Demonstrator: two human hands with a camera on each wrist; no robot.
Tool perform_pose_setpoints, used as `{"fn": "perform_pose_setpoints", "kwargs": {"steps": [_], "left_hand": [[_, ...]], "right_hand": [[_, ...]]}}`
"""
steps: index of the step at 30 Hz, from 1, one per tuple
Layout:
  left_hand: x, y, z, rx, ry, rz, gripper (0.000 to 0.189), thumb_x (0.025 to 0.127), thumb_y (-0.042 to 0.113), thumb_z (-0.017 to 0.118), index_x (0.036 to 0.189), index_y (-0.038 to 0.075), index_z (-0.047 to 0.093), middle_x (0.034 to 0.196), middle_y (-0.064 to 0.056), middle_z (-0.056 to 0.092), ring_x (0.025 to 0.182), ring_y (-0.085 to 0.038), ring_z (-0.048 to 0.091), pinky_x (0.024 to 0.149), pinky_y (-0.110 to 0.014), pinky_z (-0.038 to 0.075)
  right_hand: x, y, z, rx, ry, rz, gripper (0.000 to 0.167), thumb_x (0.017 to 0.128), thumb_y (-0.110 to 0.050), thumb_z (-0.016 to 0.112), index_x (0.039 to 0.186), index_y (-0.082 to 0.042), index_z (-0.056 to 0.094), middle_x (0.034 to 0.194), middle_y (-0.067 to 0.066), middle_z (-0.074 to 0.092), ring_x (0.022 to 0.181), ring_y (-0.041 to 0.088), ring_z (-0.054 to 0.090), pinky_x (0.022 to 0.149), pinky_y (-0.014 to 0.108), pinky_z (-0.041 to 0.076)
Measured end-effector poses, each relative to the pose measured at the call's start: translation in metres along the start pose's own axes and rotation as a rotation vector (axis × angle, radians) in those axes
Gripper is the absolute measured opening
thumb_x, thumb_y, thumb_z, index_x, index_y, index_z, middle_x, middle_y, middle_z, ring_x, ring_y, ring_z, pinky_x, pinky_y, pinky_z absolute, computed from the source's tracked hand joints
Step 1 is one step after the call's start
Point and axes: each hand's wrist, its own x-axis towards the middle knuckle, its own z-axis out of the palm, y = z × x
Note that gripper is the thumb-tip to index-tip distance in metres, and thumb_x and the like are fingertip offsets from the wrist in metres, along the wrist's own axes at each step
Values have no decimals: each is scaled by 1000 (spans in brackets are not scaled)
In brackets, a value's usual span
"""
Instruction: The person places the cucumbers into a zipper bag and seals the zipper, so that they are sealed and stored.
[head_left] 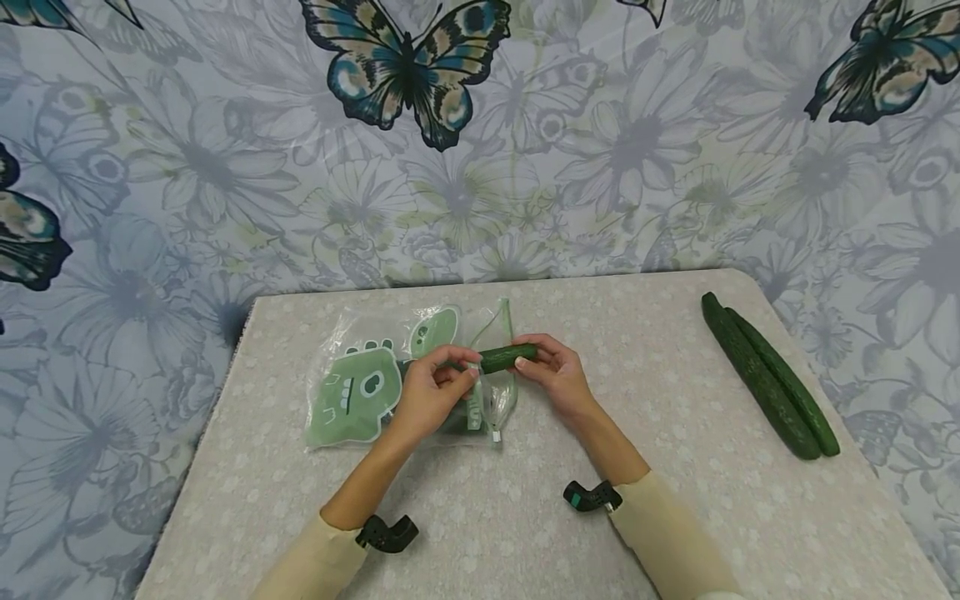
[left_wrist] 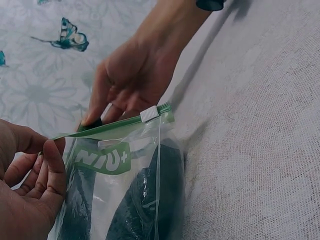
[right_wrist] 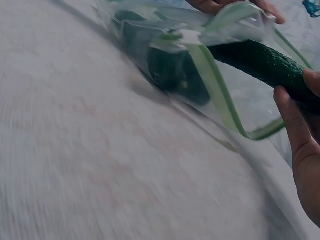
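Observation:
A clear slider-zip bag [head_left: 356, 404] with a green cartoon print lies on the table, its mouth toward the right. My left hand [head_left: 435, 392] pinches the bag's rim; in the left wrist view its thumb and finger meet at the green zip strip [left_wrist: 112, 125]. The white slider [left_wrist: 149, 114] sits near one end of that strip. My right hand [head_left: 558, 375] grips the outer end of a cucumber [head_left: 504, 358]. In the right wrist view, that cucumber [right_wrist: 265, 65] passes through the spread bag mouth. Another cucumber [right_wrist: 177, 75] shows dark through the plastic inside.
Two long cucumbers [head_left: 761, 379] lie side by side at the table's right. A pale patterned cloth [head_left: 615, 333] covers the table. Behind its back edge hangs a curtain [head_left: 600, 167] with flowers and butterflies.

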Motion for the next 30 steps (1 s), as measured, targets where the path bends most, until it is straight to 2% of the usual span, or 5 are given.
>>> {"fn": "perform_pose_setpoints", "kwargs": {"steps": [7, 13, 16, 21, 30], "left_hand": [[0, 1, 0, 12, 4, 9, 19, 103, 12, 72, 122, 10, 75, 108, -17, 67, 70, -14, 68, 60, -26, 55], [-2, -1, -3, -4, 2, 10, 21, 104, 13, 72, 124, 5, 74, 109, -19, 67, 71, -11, 69, 69, -35, 64], [-2, -1, -4, -8, 8, 1, 23, 104, 13, 72, 124, 3, 74, 110, -19, 67, 71, -9, 69, 71, -34, 65], [-1, -2, -3, -26, 8, 4, 25, 103, 11, 73, 125, -1, 72, 111, -21, 65, 71, -8, 68, 70, -30, 64], [2, -5, -1, -31, 15, 4, 21, 103, 11, 73, 123, 4, 74, 108, -13, 66, 70, -12, 68, 67, -32, 63]], "right_hand": [[6, 8, 20, -54, -21, 34, 38, 99, 1, 73, 136, 8, 65, 125, 6, 77, 108, 12, 78, 96, 27, 65], [0, 3, 10, -415, -37, 91, 36, 100, -23, 79, 135, -18, 75, 139, 7, 73, 115, 21, 79, 95, 30, 64], [-3, -1, 4, -517, -44, 105, 35, 100, -26, 80, 133, -19, 76, 137, 6, 74, 113, 26, 80, 91, 32, 65], [-2, -4, 0, -468, -55, 102, 29, 98, -16, 81, 127, -15, 76, 128, 11, 77, 102, 22, 82, 80, 25, 63], [12, 6, 19, -413, -70, 53, 25, 96, -11, 83, 120, -9, 77, 123, 15, 77, 96, 17, 82, 83, 24, 64]]}}
